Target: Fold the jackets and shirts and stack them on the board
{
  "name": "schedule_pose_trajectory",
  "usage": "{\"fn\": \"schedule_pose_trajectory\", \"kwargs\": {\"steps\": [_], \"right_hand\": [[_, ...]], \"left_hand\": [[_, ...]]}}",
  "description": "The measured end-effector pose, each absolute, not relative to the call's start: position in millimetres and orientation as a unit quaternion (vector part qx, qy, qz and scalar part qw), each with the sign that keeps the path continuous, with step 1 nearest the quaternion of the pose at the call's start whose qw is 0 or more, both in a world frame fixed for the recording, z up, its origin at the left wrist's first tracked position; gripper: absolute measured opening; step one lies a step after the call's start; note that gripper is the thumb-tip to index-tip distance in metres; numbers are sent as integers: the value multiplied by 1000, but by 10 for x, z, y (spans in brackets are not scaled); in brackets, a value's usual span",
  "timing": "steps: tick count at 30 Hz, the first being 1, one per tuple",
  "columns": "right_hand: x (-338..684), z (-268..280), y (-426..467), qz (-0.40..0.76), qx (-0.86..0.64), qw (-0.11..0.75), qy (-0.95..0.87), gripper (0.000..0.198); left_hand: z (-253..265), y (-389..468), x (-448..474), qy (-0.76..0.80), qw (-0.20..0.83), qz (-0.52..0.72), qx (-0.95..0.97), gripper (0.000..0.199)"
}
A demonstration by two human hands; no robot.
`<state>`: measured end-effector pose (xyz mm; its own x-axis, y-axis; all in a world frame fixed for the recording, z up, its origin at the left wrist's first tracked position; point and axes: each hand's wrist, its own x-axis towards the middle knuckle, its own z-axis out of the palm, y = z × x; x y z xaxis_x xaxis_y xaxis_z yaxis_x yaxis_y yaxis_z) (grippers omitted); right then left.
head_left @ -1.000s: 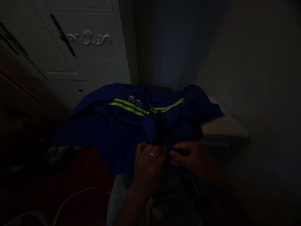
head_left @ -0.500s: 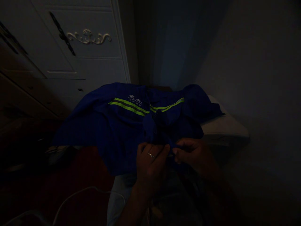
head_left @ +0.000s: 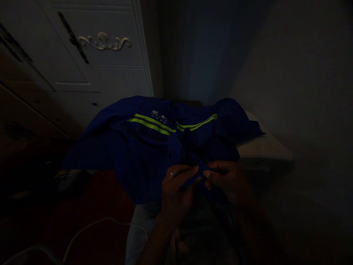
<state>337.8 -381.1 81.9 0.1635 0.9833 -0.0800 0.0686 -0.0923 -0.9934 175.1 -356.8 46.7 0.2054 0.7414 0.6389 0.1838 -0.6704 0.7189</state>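
A dark blue work jacket [head_left: 143,154] with yellow-green stripes and a white chest print lies spread out in front of me. My left hand [head_left: 178,187], wearing a ring, pinches the jacket's front edge near the hem. Close beside it, my right hand [head_left: 227,180] grips the same edge between thumb and fingers. A fold of blue cloth runs between the two hands. Just above them, the front strip of the jacket stands up in a bunch. The dim light hides any small fastener between the fingertips.
Behind on the left stands a white cabinet [head_left: 118,81] with dark handles and a carved ornament. The jacket rests partly on a pale padded surface [head_left: 267,147] at the right. A white cable [head_left: 82,230] crosses the red floor covering [head_left: 107,191] at lower left.
My left hand has turned slightly and its fingers have shifted, showing more blue cloth beneath them. My right hand stays nearly in place. The jacket's upper part looks unchanged.
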Motion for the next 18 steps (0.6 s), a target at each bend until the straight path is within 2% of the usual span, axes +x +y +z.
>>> {"fn": "schedule_pose_trajectory", "kwargs": {"steps": [7, 18], "right_hand": [[3390, 814, -3836, 455, -556, 493, -490, 24], [3386, 636, -3806, 471, -526, 526, -474, 23]], "left_hand": [[542, -3594, 1751, 338, 295, 535, 716, 15], [451, -3555, 1740, 284, 320, 574, 698, 25]]}}
